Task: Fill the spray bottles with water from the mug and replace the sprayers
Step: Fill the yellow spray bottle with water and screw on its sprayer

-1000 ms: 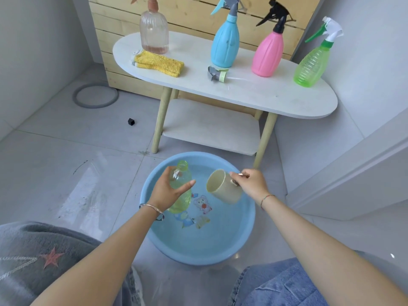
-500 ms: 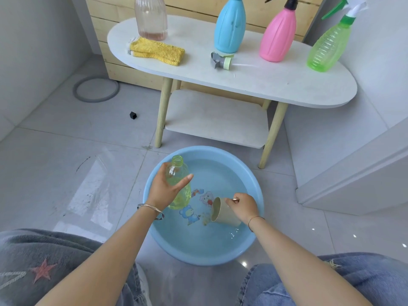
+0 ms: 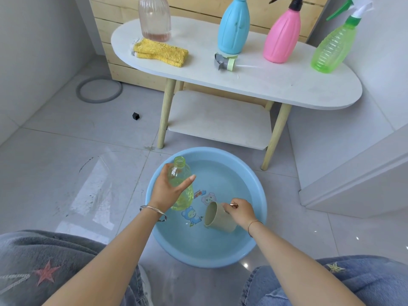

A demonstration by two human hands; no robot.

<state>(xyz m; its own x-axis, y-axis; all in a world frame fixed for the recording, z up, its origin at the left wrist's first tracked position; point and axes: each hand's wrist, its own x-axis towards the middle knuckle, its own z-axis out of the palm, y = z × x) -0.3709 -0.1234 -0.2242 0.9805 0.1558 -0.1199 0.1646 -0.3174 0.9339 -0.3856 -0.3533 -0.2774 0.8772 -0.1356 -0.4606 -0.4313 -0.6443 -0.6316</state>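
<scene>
Now the right hand (image 3: 239, 212) grips the beige mug (image 3: 218, 217) tipped low in the round blue basin (image 3: 254, 180) — the left hand (image 3: 167, 188) holds the open yellow-green bottle (image 3: 180, 184) upright, just left — neck above the mug

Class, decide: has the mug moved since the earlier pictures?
Yes. The mug dropped from above the blue basin into its water, toward the near rim.
</scene>
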